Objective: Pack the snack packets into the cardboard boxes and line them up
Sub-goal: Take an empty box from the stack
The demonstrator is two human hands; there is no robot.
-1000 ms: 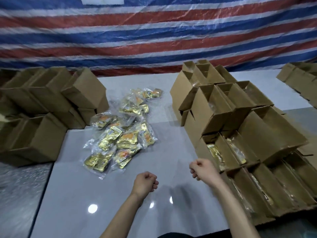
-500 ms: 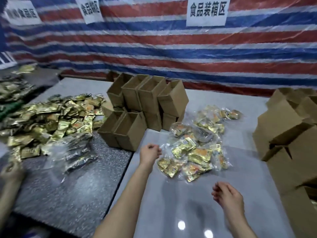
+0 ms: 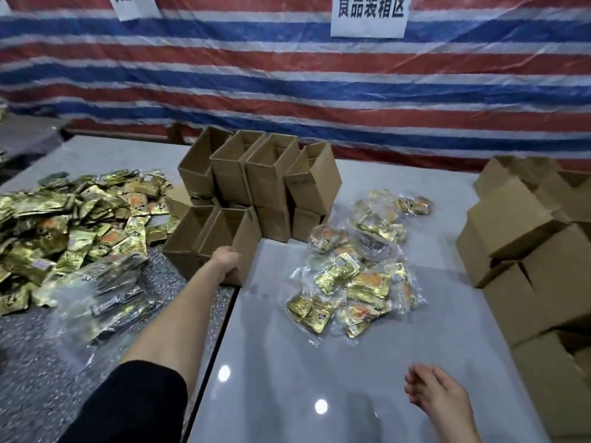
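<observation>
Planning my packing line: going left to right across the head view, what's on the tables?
Heap of loose gold foil snack packets → cluster of open brown cardboard boxes, left hand gripping the nearest → clear-bagged gold packets → stacked brown cardboard boxes.

Back wall: red, white and blue striped woven tarpaulin [image 3: 287, 91], hung full width. White paper sign with black characters [image 3: 368, 14], centre-right. Second white paper sign [image 3: 134, 6], upper left, cut by the frame. Glossy pale grey worktop [image 3: 319, 362] showing two round light reflections [image 3: 320, 406]; it butts against the dark speckled grey worktop [image 3: 32, 378] at left.
</observation>
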